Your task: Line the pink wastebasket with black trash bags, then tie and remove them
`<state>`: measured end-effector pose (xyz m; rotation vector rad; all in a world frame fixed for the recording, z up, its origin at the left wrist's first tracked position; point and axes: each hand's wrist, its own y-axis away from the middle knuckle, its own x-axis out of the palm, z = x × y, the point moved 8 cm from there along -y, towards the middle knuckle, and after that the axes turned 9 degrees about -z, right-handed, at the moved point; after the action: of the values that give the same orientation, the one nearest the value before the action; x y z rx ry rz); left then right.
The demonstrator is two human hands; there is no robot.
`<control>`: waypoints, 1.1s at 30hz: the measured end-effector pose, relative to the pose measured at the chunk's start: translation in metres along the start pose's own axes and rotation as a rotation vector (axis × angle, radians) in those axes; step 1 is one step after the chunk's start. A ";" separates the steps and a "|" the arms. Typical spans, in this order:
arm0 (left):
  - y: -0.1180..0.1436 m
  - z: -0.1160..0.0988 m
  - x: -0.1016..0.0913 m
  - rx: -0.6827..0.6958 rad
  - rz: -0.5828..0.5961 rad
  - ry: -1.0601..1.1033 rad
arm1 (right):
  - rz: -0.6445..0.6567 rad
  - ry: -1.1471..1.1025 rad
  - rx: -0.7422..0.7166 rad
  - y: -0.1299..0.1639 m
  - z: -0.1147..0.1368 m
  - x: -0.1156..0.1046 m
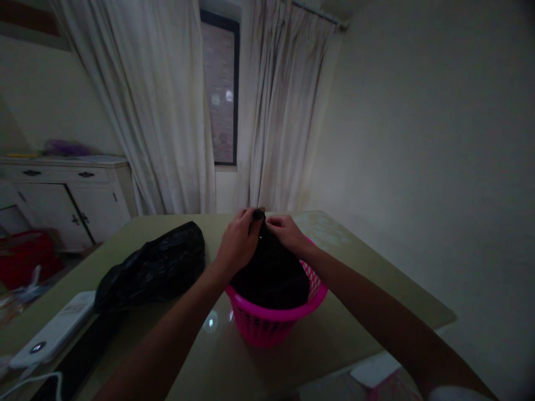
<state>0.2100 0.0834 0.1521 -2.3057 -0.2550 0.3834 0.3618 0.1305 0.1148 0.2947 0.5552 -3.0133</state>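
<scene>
A pink plastic basket (267, 314) with a lattice wall stands upright on the table. Inside it and rising above its rim is a black plastic bag (271, 278). My left hand (240, 236) grips the bunched upper edge of this bag, fingers curled round it. Close beside it, my right hand (288, 231) pinches the bag's upper part on the other side. Part of the basket's rim is hidden behind my hands and the bag. To the left lies another crumpled black plastic bag (163, 264), apart from both hands.
On the table (200, 362), a white power bank (56, 334) with a white cable (31, 379) lies at the left, beside a dark strip (83, 356). Curtains (167, 111) hang behind the table. A white cabinet (62, 195) stands at the left, and a wall (418, 139) rises at the right.
</scene>
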 end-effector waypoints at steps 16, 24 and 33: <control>-0.005 0.037 -0.005 -0.229 -0.072 0.032 | 0.064 0.123 -0.244 0.012 0.017 0.008; -0.014 0.052 -0.008 -0.284 0.054 0.020 | 0.170 0.127 -0.518 0.028 0.064 -0.006; -0.004 0.107 -0.103 -0.357 -0.010 -0.232 | 0.399 0.339 -0.325 0.067 0.051 -0.083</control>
<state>0.0761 0.1263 0.1046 -2.6068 -0.4829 0.6464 0.4403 0.0519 0.1550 0.7927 0.8768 -2.4538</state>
